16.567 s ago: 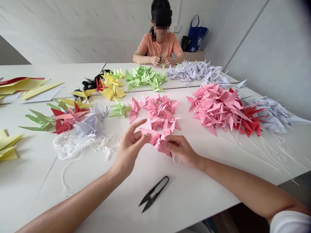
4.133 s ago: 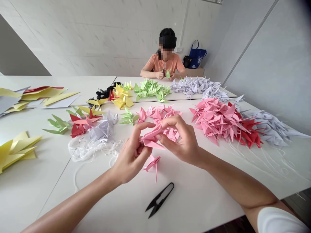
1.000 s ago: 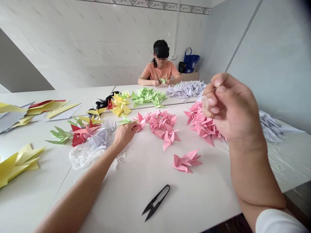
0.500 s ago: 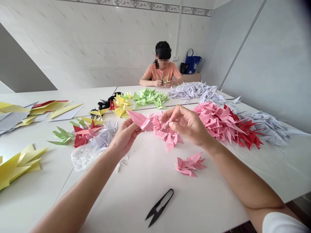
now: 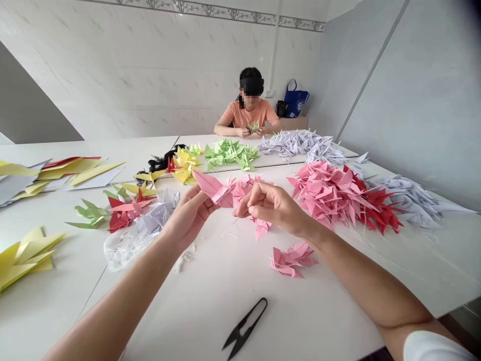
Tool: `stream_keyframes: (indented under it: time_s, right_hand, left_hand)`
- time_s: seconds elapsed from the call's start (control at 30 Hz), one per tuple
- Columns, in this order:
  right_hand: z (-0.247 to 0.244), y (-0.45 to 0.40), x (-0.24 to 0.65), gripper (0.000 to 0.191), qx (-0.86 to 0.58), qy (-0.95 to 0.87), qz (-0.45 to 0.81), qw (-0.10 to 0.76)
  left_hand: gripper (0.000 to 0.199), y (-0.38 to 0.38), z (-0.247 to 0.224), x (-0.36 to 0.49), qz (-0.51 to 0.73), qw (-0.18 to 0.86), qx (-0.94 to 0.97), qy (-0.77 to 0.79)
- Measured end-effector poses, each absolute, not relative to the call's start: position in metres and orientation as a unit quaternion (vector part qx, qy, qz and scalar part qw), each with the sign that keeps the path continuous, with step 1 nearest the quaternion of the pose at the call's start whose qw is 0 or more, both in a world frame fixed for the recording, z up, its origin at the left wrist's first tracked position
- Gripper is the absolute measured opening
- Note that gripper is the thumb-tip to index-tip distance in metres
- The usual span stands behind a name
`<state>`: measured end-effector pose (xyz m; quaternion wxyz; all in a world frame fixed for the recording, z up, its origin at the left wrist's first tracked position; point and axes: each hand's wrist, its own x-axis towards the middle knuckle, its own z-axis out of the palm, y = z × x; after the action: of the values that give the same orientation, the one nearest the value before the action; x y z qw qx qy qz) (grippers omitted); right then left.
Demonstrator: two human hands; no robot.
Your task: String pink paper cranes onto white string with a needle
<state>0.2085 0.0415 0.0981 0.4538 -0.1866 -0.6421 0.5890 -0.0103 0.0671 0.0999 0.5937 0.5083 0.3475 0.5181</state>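
My left hand (image 5: 191,214) grips a pink paper crane (image 5: 214,189) over the middle of the table, its long pointed end aimed up and left. Just to the right, my right hand (image 5: 268,204) has its fingers pinched together beside the crane; what they hold, if anything, is too small to name. Several pink cranes (image 5: 242,189) lie behind and partly under my right hand. Nearer to me rests a small pink bunch (image 5: 291,259), and black thread snips (image 5: 246,328) lie in front of it.
A large pink pile (image 5: 326,193) is on the right, beside red (image 5: 383,208) and white cranes (image 5: 409,200). Green cranes (image 5: 230,153) lie behind. Left are a clear plastic bag (image 5: 126,246) and yellow paper (image 5: 26,255). A person (image 5: 250,110) sits opposite, holding green paper.
My right hand has moved left and slightly down, closer to the crane in my left hand. The view has shifted slightly.
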Motion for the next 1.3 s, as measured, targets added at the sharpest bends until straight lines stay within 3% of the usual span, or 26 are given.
stream_keyframes:
  time_s: [0.27,0.53,0.77,0.93,1.17,1.3]
  right_hand:
    - [0.092,0.045,0.205,0.025,-0.209,-0.614,0.628,0.43]
    - [0.092,0.047,0.202,0.034,-0.186,-0.589,0.608,0.498]
    - [0.096,0.048,0.204,0.025,-0.218,-0.587,0.586,0.514]
    - [0.099,0.037,0.204,0.035,-0.248,-0.629,0.53,0.512]
    - [0.102,0.022,0.201,0.03,-0.285,-0.699,0.43,0.496]
    - [0.101,0.022,0.198,0.031,-0.284,-0.667,0.466,0.507]
  left_hand:
    - [0.01,0.065,0.104,-0.009,0.514,0.603,0.514,0.33]
    - [0.011,0.062,0.103,-0.008,0.507,0.606,0.517,0.331]
    - [0.008,0.058,0.102,-0.005,0.527,0.594,0.509,0.332]
    - [0.017,0.054,0.103,-0.002,0.557,0.587,0.487,0.328]
    - [0.047,0.046,0.106,0.0,0.582,0.558,0.484,0.341]
    - [0.044,0.044,0.109,0.002,0.594,0.53,0.499,0.342]
